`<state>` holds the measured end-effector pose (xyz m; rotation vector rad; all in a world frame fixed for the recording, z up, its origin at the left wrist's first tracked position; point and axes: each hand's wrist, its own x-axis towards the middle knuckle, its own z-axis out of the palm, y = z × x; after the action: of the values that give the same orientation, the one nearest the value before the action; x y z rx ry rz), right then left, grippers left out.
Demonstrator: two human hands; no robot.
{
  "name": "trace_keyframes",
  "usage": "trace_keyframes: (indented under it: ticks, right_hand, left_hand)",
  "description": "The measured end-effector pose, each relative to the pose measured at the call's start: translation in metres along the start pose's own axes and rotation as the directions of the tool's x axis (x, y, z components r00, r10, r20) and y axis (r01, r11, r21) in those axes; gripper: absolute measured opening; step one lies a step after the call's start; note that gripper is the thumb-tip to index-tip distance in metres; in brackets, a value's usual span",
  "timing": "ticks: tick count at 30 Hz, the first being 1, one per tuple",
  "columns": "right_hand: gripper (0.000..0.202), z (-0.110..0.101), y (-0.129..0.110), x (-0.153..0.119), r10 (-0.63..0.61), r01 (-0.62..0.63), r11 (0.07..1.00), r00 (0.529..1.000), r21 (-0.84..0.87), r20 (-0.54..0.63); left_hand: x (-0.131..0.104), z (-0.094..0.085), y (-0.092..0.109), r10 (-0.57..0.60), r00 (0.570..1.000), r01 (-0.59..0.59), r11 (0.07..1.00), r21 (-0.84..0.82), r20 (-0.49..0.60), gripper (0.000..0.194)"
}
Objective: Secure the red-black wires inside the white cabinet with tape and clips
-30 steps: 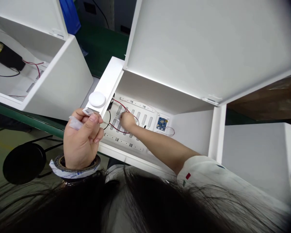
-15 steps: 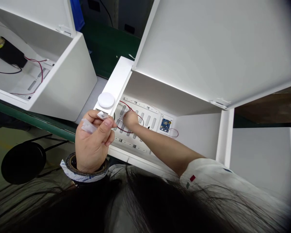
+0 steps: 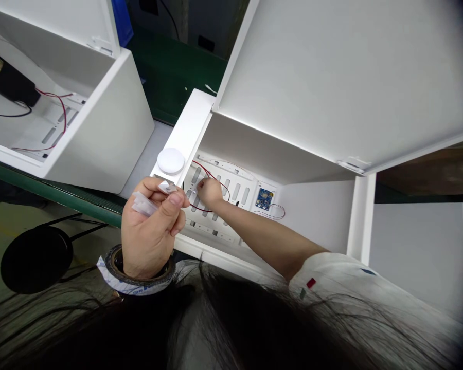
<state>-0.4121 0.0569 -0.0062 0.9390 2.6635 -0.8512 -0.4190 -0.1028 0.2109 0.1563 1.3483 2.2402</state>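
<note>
My left hand point(image 3: 151, 231) is closed over the near left corner of a white box point(image 3: 200, 248), pinching pale translucent strips point(image 3: 143, 204) between thumb and fingers. A roll of tape point(image 3: 146, 285) with printed backing circles that wrist. Just beyond the fingers, a round white disc point(image 3: 170, 161) rests on the box's side ledge point(image 3: 191, 121). Inside the box, my right hand point(image 3: 210, 192) reaches down to the slotted floor plate, fingers pinched together. What they hold, if anything, is hidden. A red wire point(image 3: 223, 184) loops around that hand, and a blue circuit board point(image 3: 264, 199) sits farther right.
The box's raised lid point(image 3: 339, 77) fills the upper right. A second open white box point(image 3: 104, 123), with a black device point(image 3: 13, 82) and wires inside, stands to the left on the green bench point(image 3: 173, 67). A black round stool point(image 3: 36, 259) is at lower left.
The view has shifted slightly. Both hands keep nearly the same pose and place; my left hand still pinches the strips and my right hand stays inside the box.
</note>
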Motion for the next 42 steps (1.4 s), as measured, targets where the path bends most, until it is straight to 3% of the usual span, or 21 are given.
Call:
trace_keyframes:
  ticks: [5, 13, 21, 24, 30, 35, 38, 42]
  right_hand:
    - [0.025, 0.004, 0.008, -0.007, -0.062, 0.061, 0.998, 0.993, -0.012, -0.099]
    - [0.025, 0.004, 0.009, -0.007, -0.194, 0.19, 0.979, 0.98, -0.071, -0.054]
    - [0.02, 0.001, 0.001, 0.002, -0.053, 0.053, 0.997, 0.998, -0.056, -0.014]
    - [0.018, 0.003, 0.0, 0.003, -0.057, 0.055, 0.995, 0.998, -0.084, -0.017]
    - [0.018, 0.004, 0.012, -0.001, -0.282, 0.279, 0.959, 0.958, -0.059, -0.045]
    - [0.014, -0.001, 0.025, -0.011, -0.505, 0.505, 0.863, 0.863, -0.02, 0.017]
    - [0.012, -0.006, 0.023, -0.018, -0.566, 0.563, 0.824, 0.822, 0.06, 0.066]
    - [0.01, -0.041, 0.002, -0.023, -0.428, 0.361, 0.853, 0.897, 0.378, 0.109]
  left_hand:
    - [0.001, -0.001, -0.001, 0.011, 1.0, -0.011, 1.0, -0.02, 0.001, 0.012]
    - [0.0, -0.002, 0.0, 0.017, 1.0, -0.016, 1.0, -0.025, 0.014, 0.01]
    - [0.001, -0.001, -0.001, 0.009, 1.0, -0.009, 1.0, -0.013, 0.004, 0.01]
    - [0.001, -0.002, -0.001, 0.006, 1.0, -0.006, 1.0, -0.013, 0.001, 0.01]
    - [0.0, -0.002, 0.0, 0.006, 1.0, -0.006, 1.0, -0.018, 0.009, 0.01]
    - [0.0, -0.002, 0.0, 0.023, 1.0, -0.023, 1.0, -0.02, 0.004, 0.011]
    - [0.0, -0.002, -0.001, 0.017, 1.0, -0.017, 1.0, -0.024, -0.001, 0.013]
    - [0.0, -0.001, 0.002, -0.009, 1.0, 0.009, 1.0, -0.009, -0.006, 0.016]
